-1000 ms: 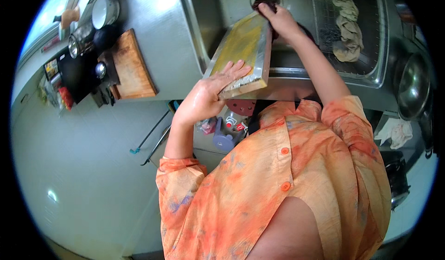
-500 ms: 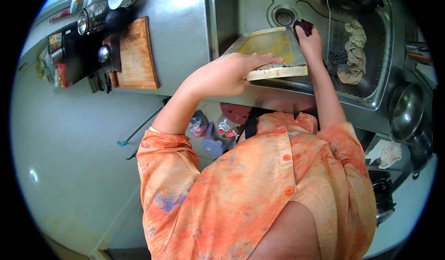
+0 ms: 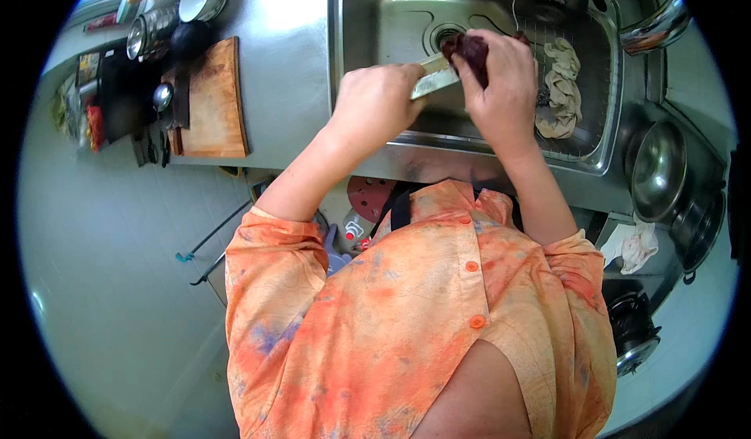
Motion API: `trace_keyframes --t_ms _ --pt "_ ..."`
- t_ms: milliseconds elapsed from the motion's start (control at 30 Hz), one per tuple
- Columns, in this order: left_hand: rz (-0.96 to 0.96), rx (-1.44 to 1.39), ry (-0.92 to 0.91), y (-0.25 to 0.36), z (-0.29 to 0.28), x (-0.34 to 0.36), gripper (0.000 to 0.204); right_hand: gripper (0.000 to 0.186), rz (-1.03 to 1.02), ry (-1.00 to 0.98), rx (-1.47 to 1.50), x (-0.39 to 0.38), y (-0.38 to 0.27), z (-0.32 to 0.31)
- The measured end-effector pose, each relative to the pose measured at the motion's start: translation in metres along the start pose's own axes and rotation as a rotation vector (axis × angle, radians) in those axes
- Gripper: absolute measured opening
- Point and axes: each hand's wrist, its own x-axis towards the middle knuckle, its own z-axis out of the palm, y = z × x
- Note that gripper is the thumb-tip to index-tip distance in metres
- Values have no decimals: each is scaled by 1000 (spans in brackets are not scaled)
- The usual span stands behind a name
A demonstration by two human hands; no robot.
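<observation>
Over the steel sink (image 3: pixel 375 17), my left hand (image 3: pixel 375 103) grips a yellowish wooden board (image 3: pixel 435 79), now seen edge-on and tilted. My right hand (image 3: pixel 501 79) presses a dark reddish scrub pad (image 3: pixel 468 48) against the board's far end. Both hands are close together above the sink's front part, near the round drain (image 3: pixel 447 36). Most of the board is hidden behind my hands.
A wire rack with a crumpled beige cloth (image 3: pixel 562 87) sits in the sink's right side. A brown cutting board (image 3: pixel 213 99), cups and utensils lie on the counter to the left. A steel bowl (image 3: pixel 657 169), pots and a white rag (image 3: pixel 637 245) are at right.
The board has turned from flat-faced to edge-on and moved over the sink. My right hand with the scrub pad has come from the drain onto the board's end.
</observation>
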Motion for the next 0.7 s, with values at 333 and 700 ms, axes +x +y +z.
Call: trace_keyframes --t_ms 333,700 --pt "114 -842 447 -36 70 -32 42 28 229 -119 47 19 30 -7" --pt "287 -831 512 -77 82 -22 37 27 -52 -97 -47 7 -65 66"
